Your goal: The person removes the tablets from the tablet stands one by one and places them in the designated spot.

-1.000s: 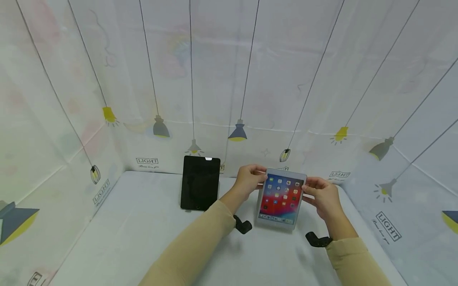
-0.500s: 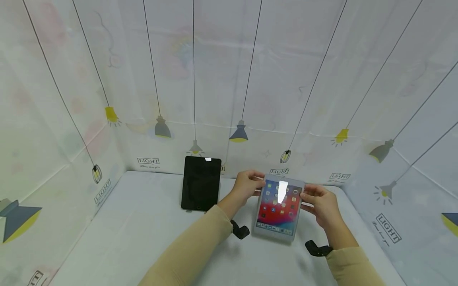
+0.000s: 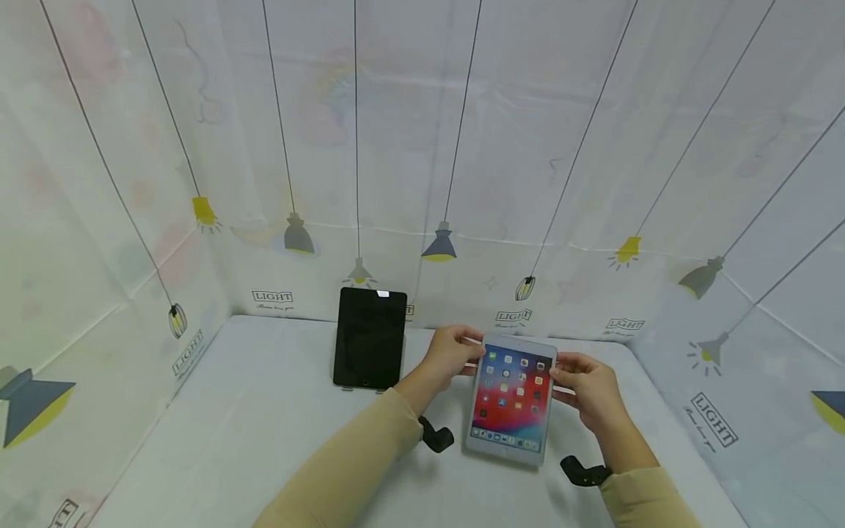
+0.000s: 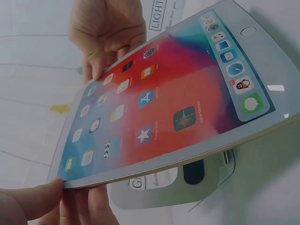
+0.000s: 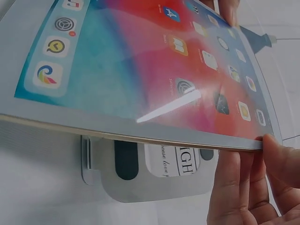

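Note:
A lit white-framed tablet (image 3: 511,400) leans back, its screen of app icons facing up towards me. My left hand (image 3: 449,359) pinches its upper left edge, thumb on the front and fingers behind. At the upper right edge, my right hand (image 3: 590,389) grips it the same way. Beneath the tablet the left wrist view shows a grey tablet stand (image 4: 208,188) with a dark pad and a cutout. In the right wrist view a gap separates the tablet's side from the stand's plate (image 5: 140,191), and a small lip (image 5: 86,164) juts out near the lower end.
Left of the hands, a black tablet (image 3: 370,341) with a dark screen stands propped upright near the back of the white table (image 3: 264,425). Behind the table hangs a pale curtain (image 3: 396,147) printed with lamps. Black straps with camera mounts (image 3: 437,436) sit on both wrists.
Both hands have drawn the white-framed tablet down the head view, towards me and slightly left. More of the curtain's lettering shows above it. The black tablet has stayed in place.

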`<control>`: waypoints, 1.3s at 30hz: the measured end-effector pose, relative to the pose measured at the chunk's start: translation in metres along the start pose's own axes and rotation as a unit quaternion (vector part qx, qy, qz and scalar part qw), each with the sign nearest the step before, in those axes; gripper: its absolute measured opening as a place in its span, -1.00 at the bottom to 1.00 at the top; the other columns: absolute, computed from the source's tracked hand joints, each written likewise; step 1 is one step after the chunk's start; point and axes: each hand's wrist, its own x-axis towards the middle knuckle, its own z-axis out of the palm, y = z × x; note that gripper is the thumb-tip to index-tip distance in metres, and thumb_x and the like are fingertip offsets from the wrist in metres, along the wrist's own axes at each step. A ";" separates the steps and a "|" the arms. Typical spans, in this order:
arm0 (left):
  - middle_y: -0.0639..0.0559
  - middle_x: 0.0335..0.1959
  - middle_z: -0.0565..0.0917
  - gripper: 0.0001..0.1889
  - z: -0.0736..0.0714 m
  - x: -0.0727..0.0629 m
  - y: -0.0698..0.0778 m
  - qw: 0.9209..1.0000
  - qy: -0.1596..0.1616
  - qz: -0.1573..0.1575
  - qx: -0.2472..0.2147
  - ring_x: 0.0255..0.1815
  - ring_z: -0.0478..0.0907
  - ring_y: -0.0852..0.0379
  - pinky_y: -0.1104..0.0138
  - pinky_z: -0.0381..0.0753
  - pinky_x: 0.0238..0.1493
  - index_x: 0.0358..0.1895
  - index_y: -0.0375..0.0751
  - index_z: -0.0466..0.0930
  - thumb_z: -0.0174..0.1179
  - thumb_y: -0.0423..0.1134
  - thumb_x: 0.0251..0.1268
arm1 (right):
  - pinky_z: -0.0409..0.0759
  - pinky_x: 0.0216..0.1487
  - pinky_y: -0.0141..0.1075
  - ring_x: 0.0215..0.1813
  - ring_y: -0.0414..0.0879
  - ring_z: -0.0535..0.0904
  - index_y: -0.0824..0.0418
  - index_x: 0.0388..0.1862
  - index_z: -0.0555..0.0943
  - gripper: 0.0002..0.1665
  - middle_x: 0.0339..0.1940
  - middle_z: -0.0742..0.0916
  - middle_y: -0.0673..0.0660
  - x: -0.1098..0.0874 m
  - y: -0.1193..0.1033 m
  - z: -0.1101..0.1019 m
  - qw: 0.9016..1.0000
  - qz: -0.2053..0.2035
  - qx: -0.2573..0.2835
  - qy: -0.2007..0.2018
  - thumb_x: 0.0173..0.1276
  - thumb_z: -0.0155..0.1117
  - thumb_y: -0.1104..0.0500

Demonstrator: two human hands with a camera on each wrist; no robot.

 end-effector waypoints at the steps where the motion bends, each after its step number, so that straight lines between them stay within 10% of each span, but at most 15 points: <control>1: -0.03 -0.23 0.74 -0.86 -0.001 0.000 -0.001 1.000 -0.001 -0.002 0.001 -0.29 0.81 0.11 0.23 0.88 -0.23 -0.04 -0.06 0.79 0.40 -0.35 0.44 | 0.86 -0.09 -0.28 -0.14 -0.22 0.75 0.20 0.27 0.69 -0.64 -0.22 0.76 -0.13 0.000 0.001 0.000 1.000 0.003 -0.001 -0.001 0.56 0.40 0.19; 39: -0.06 -0.25 0.82 -0.88 -0.009 -0.028 -0.043 0.998 -0.025 -0.054 -0.010 -0.33 0.80 0.09 0.28 0.86 -0.30 -0.07 -0.14 0.75 0.40 -0.37 0.41 | 0.86 -0.18 -0.26 -0.17 -0.08 0.81 0.32 0.39 0.59 -0.47 -0.17 0.79 0.00 -0.029 0.034 0.008 0.997 0.072 -0.016 -0.025 0.53 0.43 0.18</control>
